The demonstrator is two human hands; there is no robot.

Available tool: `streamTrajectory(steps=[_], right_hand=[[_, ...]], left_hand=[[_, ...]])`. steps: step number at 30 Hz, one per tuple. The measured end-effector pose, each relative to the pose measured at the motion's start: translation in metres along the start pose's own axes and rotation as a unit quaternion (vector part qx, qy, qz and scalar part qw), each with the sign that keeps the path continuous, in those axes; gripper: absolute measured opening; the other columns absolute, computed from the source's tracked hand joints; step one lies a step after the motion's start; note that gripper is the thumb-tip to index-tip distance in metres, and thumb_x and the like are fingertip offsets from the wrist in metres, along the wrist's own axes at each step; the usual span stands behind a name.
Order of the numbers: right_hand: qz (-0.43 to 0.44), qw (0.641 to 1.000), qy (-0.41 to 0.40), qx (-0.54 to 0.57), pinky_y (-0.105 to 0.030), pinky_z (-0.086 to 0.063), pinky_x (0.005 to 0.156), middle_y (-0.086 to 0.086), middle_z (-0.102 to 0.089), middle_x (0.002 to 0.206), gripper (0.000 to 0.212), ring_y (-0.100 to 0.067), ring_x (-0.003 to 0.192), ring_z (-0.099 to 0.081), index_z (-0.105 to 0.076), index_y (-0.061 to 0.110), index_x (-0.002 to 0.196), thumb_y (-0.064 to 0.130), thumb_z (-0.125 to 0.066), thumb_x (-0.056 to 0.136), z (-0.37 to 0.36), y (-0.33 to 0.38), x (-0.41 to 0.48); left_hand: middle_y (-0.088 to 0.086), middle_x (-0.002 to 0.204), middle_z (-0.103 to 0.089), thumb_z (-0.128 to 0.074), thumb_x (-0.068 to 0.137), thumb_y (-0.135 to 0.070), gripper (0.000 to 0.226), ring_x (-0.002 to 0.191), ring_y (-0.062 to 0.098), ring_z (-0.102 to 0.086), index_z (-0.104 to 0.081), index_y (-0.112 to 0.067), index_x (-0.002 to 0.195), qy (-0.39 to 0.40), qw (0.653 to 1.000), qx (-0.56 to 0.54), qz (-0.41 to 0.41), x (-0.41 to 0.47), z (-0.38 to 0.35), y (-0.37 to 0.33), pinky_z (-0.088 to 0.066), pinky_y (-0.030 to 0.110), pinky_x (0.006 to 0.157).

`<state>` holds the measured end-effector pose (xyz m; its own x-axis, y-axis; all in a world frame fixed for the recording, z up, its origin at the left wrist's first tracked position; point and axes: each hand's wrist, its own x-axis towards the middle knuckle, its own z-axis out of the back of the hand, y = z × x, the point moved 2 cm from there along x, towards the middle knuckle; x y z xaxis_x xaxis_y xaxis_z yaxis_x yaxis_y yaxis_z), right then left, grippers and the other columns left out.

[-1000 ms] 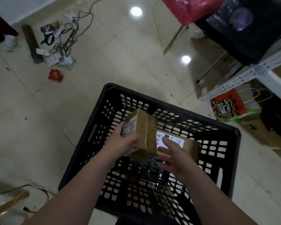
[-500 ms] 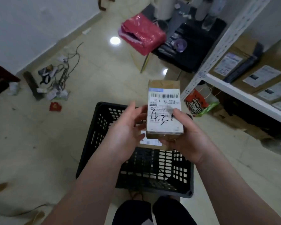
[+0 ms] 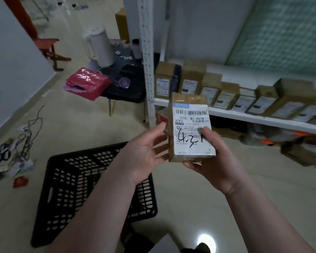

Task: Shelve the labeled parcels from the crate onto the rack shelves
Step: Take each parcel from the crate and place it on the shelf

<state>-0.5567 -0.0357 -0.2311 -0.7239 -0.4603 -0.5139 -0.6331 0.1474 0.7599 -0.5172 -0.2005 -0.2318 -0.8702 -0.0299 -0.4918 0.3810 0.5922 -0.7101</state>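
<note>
A small brown parcel [image 3: 189, 125] with a white label marked "4-3-1" is held upright in front of me. My right hand [image 3: 211, 161] grips its lower right side, thumb across the label. My left hand [image 3: 144, 156] touches its left side with relaxed, nearly straight fingers. Below on the floor stands the black plastic crate [image 3: 71, 189]; my left forearm hides part of its inside. The white rack shelf [image 3: 263, 118] behind the parcel carries a row of several labelled brown parcels [image 3: 224, 95].
The rack's white perforated upright [image 3: 147, 70] stands just left of the parcel. A low black table [image 3: 124, 88] bears a pink bag [image 3: 86, 83] and a white kettle [image 3: 98, 46]. Cables and litter [image 3: 20, 143] lie at the left. More boxes [image 3: 299, 154] sit under the shelf.
I lifted the parcel out of the crate and raised it label-up. My view swung up and right from the crate to the rack shelf. The right hand now grips the parcel.
</note>
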Motion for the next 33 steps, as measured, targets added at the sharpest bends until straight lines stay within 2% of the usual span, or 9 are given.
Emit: streamTrajectory(steps=[6,13,15,19,21,24,26,30,33], right_hand=[[0.053,0.997,-0.037,-0.036,-0.035,-0.043,0.086,0.005,-0.075,0.103,0.037,-0.010,0.091,-0.064,-0.069,0.033,0.100,0.054,-0.050,0.077,0.124,0.046,-0.065],[0.105,0.990,-0.084,-0.035,-0.036,-0.045,0.091,0.008,-0.073,0.114,0.050,-0.007,0.100,-0.065,-0.064,0.035,0.116,0.062,-0.046,0.078,0.217,0.079,-0.116],[0.107,0.988,-0.110,-0.025,-0.035,-0.047,0.091,0.009,-0.072,0.115,0.055,-0.009,0.105,-0.065,-0.063,0.034,0.120,0.063,-0.048,0.076,0.236,0.082,-0.124],[0.111,0.976,-0.180,-0.043,-0.031,-0.047,0.087,0.013,-0.072,0.114,0.036,-0.005,0.103,-0.065,-0.062,0.035,0.123,0.050,-0.048,0.093,0.280,0.087,-0.132],[0.126,0.967,-0.217,-0.054,-0.025,-0.050,0.081,0.014,-0.072,0.114,0.034,-0.002,0.099,-0.068,-0.057,0.035,0.129,0.040,-0.054,0.095,0.301,0.093,-0.130],[0.154,0.949,-0.261,-0.088,-0.024,-0.051,0.084,0.010,-0.065,0.126,0.077,-0.003,0.105,-0.066,-0.041,0.036,0.143,0.046,-0.078,0.076,0.332,0.106,-0.119],[0.159,0.937,-0.268,-0.156,-0.025,-0.051,0.089,0.014,-0.064,0.125,0.092,0.001,0.108,-0.061,-0.039,0.039,0.143,0.049,-0.085,0.065,0.350,0.118,-0.106],[0.175,0.925,-0.264,-0.208,-0.026,-0.057,0.083,0.015,-0.071,0.109,0.074,-0.002,0.097,-0.067,-0.048,0.039,0.132,0.025,-0.087,0.071,0.387,0.146,-0.064],[0.155,0.922,-0.283,-0.214,-0.032,-0.059,0.082,0.014,-0.072,0.107,0.076,-0.003,0.095,-0.068,-0.051,0.034,0.129,0.030,-0.088,0.063,0.421,0.174,-0.032]], left_hand=[[0.008,0.120,-0.068,-0.065,0.076,-0.030,0.053,0.110,0.025,-0.065,-0.060,-0.016,0.126,0.091,0.993,0.073,0.032,0.020,-0.144,0.061,-0.049,0.044,0.095],[0.008,0.113,-0.071,-0.067,0.072,-0.024,0.055,0.100,0.023,-0.069,-0.060,-0.015,0.126,0.129,0.980,0.137,0.058,0.041,-0.259,0.099,-0.057,0.037,0.079],[0.009,0.111,-0.071,-0.068,0.070,-0.022,0.054,0.098,0.023,-0.069,-0.061,-0.015,0.123,0.141,0.976,0.151,0.064,0.049,-0.280,0.107,-0.057,0.037,0.080],[0.006,0.114,-0.071,-0.074,0.062,-0.024,0.063,0.110,0.027,-0.064,-0.061,-0.020,0.124,0.151,0.965,0.201,0.071,0.075,-0.314,0.127,-0.045,0.050,0.101],[0.004,0.112,-0.072,-0.075,0.063,-0.020,0.061,0.107,0.026,-0.066,-0.061,-0.020,0.122,0.158,0.960,0.219,0.070,0.090,-0.328,0.137,-0.047,0.049,0.098],[0.001,0.101,-0.075,-0.072,0.073,-0.005,0.044,0.090,0.016,-0.072,-0.063,-0.020,0.113,0.148,0.959,0.235,0.049,0.122,-0.347,0.148,-0.055,0.035,0.077],[0.001,0.102,-0.074,-0.071,0.078,-0.003,0.046,0.092,0.017,-0.071,-0.060,-0.020,0.118,0.155,0.952,0.263,0.039,0.146,-0.361,0.156,-0.055,0.033,0.075],[-0.001,0.107,-0.073,-0.083,0.066,-0.017,0.064,0.103,0.024,-0.067,-0.056,-0.027,0.123,0.162,0.937,0.307,0.031,0.199,-0.392,0.158,-0.052,0.050,0.091],[0.002,0.111,-0.071,-0.087,0.061,-0.027,0.072,0.104,0.026,-0.067,-0.055,-0.026,0.125,0.181,0.931,0.313,0.048,0.245,-0.419,0.152,-0.051,0.055,0.091]])
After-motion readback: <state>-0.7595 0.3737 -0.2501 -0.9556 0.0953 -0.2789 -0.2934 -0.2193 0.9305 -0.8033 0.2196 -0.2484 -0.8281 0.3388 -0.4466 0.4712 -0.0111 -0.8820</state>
